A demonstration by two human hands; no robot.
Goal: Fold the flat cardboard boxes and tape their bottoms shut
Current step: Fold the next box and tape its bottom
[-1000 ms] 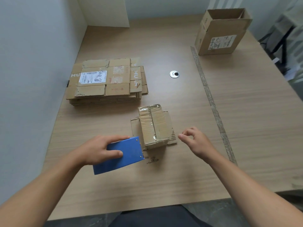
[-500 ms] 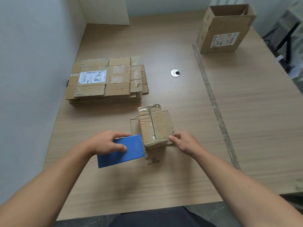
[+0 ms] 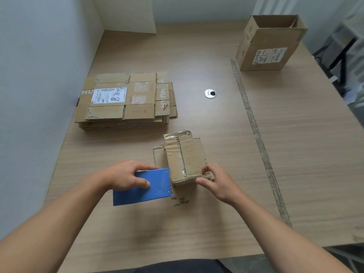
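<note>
wooden table [image 3: 197, 223], light grain. far left: stack of flat cardboard boxes [image 3: 126, 101]. centre: small folded box [image 3: 183, 156], taped side up. far right: open box [image 3: 269, 44], upright. round metal grommet [image 3: 210, 93] btwn them, w/ tape strip [image 3: 254, 131] running front-to-back.

Place: plain office or packing room, seemingly.
Desk: wood-grain laminate desk [image 3: 295, 154] with a metal cable grommet [image 3: 210, 94].
Walls: bare pale walls [image 3: 39, 56].
Goods: stack of flat cartons [image 3: 126, 99] bearing a shipping label; open box [image 3: 269, 46].
</note>
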